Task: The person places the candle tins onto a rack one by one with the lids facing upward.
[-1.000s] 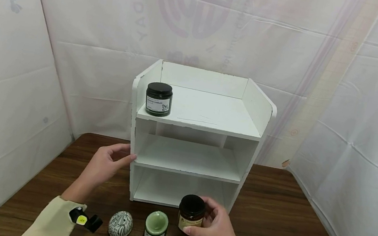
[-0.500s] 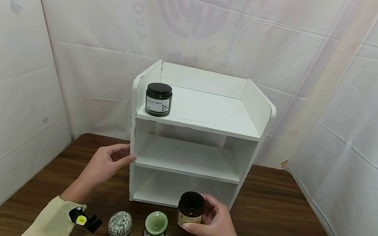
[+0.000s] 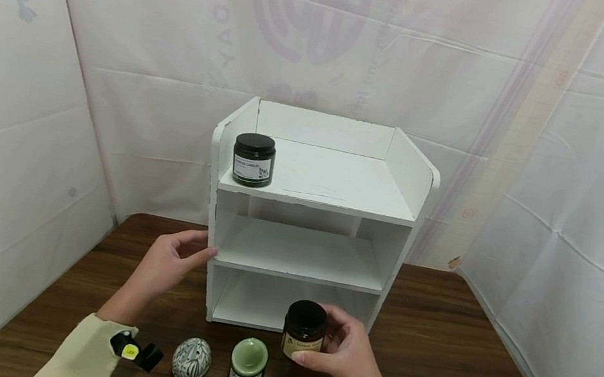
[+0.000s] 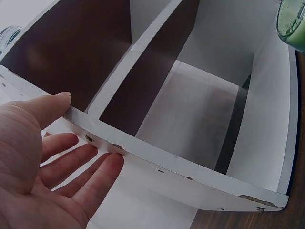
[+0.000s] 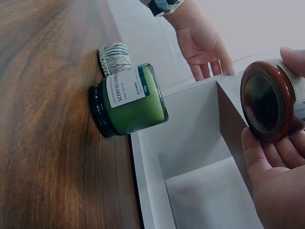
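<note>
An amber glass jar (image 3: 304,332) with a black top and beige label is held by my right hand (image 3: 344,354), thumb on its front and fingers behind. It is raised before the bottom compartment of a white shelf unit (image 3: 311,205); its ridged glass base (image 5: 264,100) shows in the right wrist view. My left hand (image 3: 172,260) touches the unit's left side panel, thumb at the front edge, fairly straight fingers (image 4: 97,186) along the outside. A green candle jar (image 3: 249,363) stands upside down on its black lid, beside a leaf-patterned domed tin (image 3: 192,360).
Another dark green candle jar (image 3: 253,160), labelled scented candles, stands upright at the left front of the top shelf. All this is on a brown wooden table (image 3: 447,353). White printed sheets (image 3: 168,64) hang behind and at both sides.
My right hand has lifted the amber jar a little and moved it slightly toward the shelf unit. The left hand and the other things stay where they were.
</note>
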Motion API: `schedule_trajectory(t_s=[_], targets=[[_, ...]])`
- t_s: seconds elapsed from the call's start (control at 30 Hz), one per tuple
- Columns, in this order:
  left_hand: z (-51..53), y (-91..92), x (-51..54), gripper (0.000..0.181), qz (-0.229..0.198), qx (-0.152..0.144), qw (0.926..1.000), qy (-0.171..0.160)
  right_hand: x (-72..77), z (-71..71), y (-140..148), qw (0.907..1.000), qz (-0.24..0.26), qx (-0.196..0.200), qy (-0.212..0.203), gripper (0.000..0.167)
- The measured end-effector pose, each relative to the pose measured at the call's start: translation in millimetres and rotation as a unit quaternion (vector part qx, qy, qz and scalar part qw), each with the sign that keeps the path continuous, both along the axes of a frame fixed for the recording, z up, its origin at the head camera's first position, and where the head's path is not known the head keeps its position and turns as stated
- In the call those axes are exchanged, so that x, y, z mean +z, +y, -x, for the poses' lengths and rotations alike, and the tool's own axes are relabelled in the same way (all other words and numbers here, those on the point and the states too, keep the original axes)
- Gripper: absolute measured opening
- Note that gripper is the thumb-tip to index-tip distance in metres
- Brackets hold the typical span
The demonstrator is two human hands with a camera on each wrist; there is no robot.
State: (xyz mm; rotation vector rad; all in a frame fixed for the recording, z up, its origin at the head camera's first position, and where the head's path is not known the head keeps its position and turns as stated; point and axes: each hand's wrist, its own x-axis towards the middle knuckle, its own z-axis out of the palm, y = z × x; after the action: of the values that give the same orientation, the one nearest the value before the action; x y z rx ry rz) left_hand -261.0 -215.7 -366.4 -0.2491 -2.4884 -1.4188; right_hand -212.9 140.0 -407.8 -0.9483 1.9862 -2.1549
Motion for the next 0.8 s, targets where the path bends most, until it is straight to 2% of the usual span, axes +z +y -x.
schedule_trajectory(t_s=[0.8], targets=[[0.8, -0.9, -0.7, 0.053, 0.012, 0.006, 0.9999, 0.010, 11.0, 2.6, -4, 0.9997, 0.007, 0.010, 0.023, 0.061]])
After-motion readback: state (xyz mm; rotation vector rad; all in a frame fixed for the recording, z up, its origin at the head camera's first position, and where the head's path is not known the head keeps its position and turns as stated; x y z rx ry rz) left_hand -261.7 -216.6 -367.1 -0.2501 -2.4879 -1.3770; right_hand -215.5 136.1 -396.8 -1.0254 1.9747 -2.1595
